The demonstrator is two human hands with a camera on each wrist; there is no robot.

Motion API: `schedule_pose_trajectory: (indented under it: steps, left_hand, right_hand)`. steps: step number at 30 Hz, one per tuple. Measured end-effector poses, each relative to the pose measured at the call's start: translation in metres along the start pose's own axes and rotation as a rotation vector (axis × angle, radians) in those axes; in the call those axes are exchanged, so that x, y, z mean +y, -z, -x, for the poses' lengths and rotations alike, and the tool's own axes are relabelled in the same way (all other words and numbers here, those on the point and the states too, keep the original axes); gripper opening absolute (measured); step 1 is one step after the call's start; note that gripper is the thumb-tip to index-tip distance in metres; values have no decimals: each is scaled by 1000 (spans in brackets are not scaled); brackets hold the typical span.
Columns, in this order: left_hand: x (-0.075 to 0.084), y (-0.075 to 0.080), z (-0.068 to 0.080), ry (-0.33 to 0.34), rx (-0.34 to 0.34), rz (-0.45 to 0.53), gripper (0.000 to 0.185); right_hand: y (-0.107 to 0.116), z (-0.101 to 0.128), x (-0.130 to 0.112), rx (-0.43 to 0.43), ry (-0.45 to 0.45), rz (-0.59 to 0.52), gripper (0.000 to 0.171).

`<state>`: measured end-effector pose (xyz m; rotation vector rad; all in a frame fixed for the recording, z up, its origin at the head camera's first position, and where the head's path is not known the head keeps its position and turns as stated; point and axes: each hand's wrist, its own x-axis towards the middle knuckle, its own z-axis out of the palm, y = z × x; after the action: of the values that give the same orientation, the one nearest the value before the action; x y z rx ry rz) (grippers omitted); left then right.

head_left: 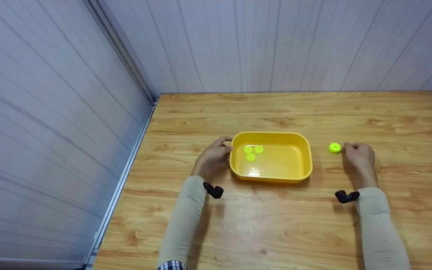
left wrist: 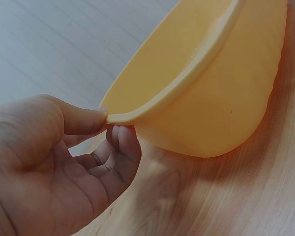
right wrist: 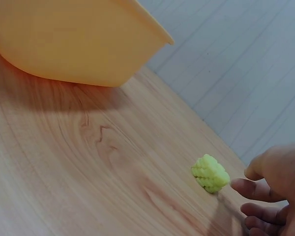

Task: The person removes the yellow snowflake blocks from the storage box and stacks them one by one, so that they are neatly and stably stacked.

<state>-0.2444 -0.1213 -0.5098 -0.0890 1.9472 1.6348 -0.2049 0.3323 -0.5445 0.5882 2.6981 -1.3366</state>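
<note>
A yellow plastic basin (head_left: pixel 287 176) sits on the wooden table. My left hand (head_left: pixel 216 153) pinches its left rim, thumb on top and curled fingers beneath, as the left wrist view shows. Inside the basin's left part lie 3 flat, flower-shaped yellow-green pieces (head_left: pixel 251 157). To the right of the basin stands a small stack of flower-shaped yellow-green pieces (right wrist: pixel 209 174). Just right of that stack is my right hand (head_left: pixel 360 155), its thumb and fingers apart with nothing between them. One fingertip comes close to the stack's side in the right wrist view.
The wooden table (head_left: pixel 257 228) meets a pale panelled wall (head_left: pixel 261 48) at the back. Another panel (head_left: pixel 51 131) with a metal edge strip borders the left side. Black wrist mounts (head_left: pixel 213 190) stick out inward from both beige sleeves (head_left: pixel 379 225).
</note>
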Motion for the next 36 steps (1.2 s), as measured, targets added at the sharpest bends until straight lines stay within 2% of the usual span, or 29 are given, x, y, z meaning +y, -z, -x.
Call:
schedule_pose_trajectory:
  steps: [7, 13, 21, 28, 36]
  left_hand:
    - [0, 1, -1, 16, -2, 29, 31]
    - [1, -1, -1, -17, -19, 79, 33]
    - [2, -1, 0, -2, 1, 29, 36]
    - [1, -1, 0, -2, -9, 31, 33]
    - [2, 0, 0, 11, -7, 33, 32]
  right_hand:
    - [1, 2, -3, 13, 23, 28, 48]
    - [3, 6, -15, 6, 44, 14, 55]
    - [-1, 16, -38, 38, 113, -22, 57]
    - [-13, 25, -59, 49, 230, -43, 56]
    - [-40, 32, -83, 36, 325, -92, 51]
